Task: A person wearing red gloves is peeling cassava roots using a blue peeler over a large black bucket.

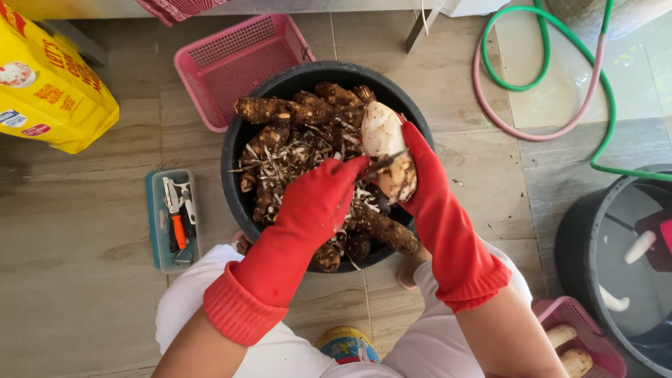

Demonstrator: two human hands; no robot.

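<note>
Both my hands wear long red rubber gloves. My right hand (424,183) grips a half-peeled root (383,143), white at the top and brown below, over a black tub (234,157). My left hand (323,199) is closed on a small peeler (381,164), its blade laid against the root's side. The tub is full of brown unpeeled roots (280,110) and pale peel shavings (297,154).
A pink plastic basket (234,63) stands behind the tub. At left are a yellow bag (49,87) and a small teal tray of tools (173,218). At right lie a green and pink hose (521,87), a dark water tub (581,231) and a pink basket with peeled roots (584,336).
</note>
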